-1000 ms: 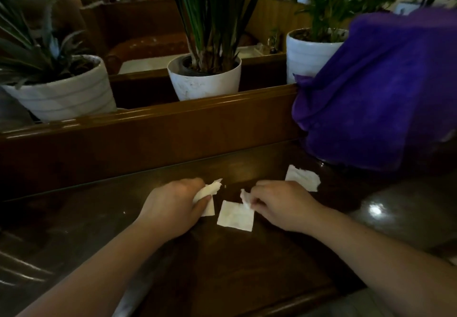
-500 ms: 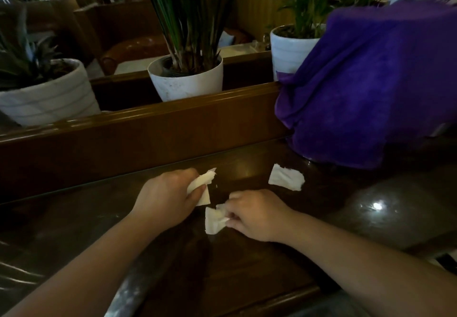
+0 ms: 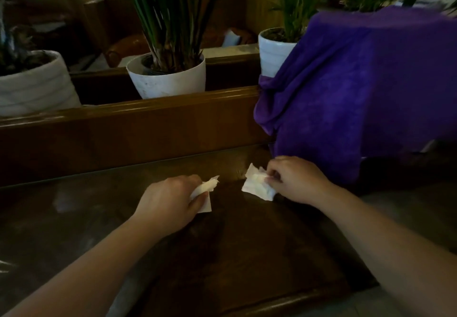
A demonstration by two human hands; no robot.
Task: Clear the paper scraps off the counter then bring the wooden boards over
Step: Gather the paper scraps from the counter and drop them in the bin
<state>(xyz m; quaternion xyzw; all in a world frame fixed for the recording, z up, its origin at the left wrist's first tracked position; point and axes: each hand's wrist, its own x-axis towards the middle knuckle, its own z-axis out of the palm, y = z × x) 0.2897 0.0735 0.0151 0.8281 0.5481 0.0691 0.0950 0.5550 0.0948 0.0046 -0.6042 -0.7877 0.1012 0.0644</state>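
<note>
My left hand (image 3: 170,200) rests on the dark wooden counter (image 3: 222,255), fingers closed around white paper scraps (image 3: 206,189) that stick out to the right. My right hand (image 3: 296,180) is farther right, close to the purple cloth, pinching a bunch of white paper scraps (image 3: 256,183) that touches the counter. How many scraps are in that bunch I cannot tell. No wooden boards are in view.
A purple cloth (image 3: 358,89) drapes over something bulky at the right, hanging onto the counter. A raised wooden ledge (image 3: 128,128) backs the counter. Behind it stand white plant pots (image 3: 168,79), (image 3: 37,86), (image 3: 274,49). The counter's front edge (image 3: 284,302) runs below my arms.
My right hand picked the middle scrap off the counter, then moved right and back to the scrap by the purple cloth. My left hand stayed put, still holding its scraps.
</note>
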